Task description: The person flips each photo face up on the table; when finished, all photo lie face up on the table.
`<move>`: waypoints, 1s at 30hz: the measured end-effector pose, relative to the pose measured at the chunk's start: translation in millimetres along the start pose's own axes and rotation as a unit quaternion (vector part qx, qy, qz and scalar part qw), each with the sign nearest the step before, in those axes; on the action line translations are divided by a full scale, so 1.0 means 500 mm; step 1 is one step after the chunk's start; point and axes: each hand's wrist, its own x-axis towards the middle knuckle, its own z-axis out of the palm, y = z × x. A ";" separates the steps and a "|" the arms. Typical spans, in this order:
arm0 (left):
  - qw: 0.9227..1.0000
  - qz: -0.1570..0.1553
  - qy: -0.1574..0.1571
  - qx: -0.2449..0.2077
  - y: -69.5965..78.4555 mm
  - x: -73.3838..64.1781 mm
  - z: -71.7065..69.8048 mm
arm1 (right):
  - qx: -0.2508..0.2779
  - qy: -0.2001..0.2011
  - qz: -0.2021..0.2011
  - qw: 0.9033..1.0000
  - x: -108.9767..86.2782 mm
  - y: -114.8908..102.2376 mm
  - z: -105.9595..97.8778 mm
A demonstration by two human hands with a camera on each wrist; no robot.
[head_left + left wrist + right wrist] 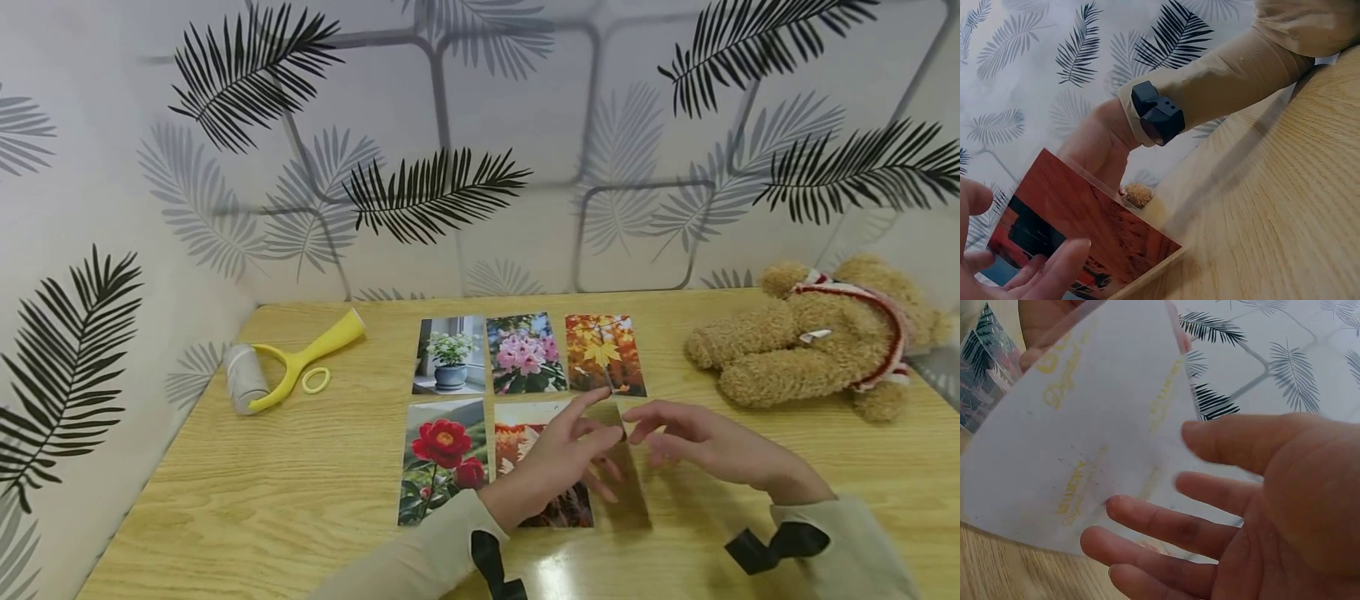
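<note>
A glossy photo print (pixel 633 492) stands tilted on edge between both hands, its reddish picture side toward the left hand. Its white back (pixel 1091 456), printed with yellow lettering, faces the right hand. My left hand (pixel 558 458) holds it, with the index finger up at the far edge and the other fingers across the picture. On the other side, my right hand (pixel 712 442) is relaxed, its fingertips right at the white back. Under the left hand lies an autumn photo (pixel 517 437), partly covered. Beside that is a red flower photo (pixel 446 454).
Photos of a potted plant (pixel 450 354), pink blossoms (pixel 527 354) and a yellow leaf (pixel 600 350) form the back row. A teddy bear (pixel 795 333) lies at the right. Left are a yellow slingshot-shaped object (pixel 307 354), grey cylinder (pixel 245 379) and yellow ring (pixel 316 380).
</note>
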 end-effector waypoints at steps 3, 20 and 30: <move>1.000 0.002 -0.002 0.024 -0.002 -0.001 0.001 | 0.015 0.003 0.022 1.000 0.000 -0.009 0.000; 0.964 0.088 -0.050 0.245 -0.028 0.000 0.001 | 0.031 0.005 0.050 0.998 -0.010 -0.045 -0.002; 0.950 0.079 -0.067 0.295 -0.035 0.000 0.001 | 0.010 0.040 0.035 0.999 -0.021 -0.047 -0.015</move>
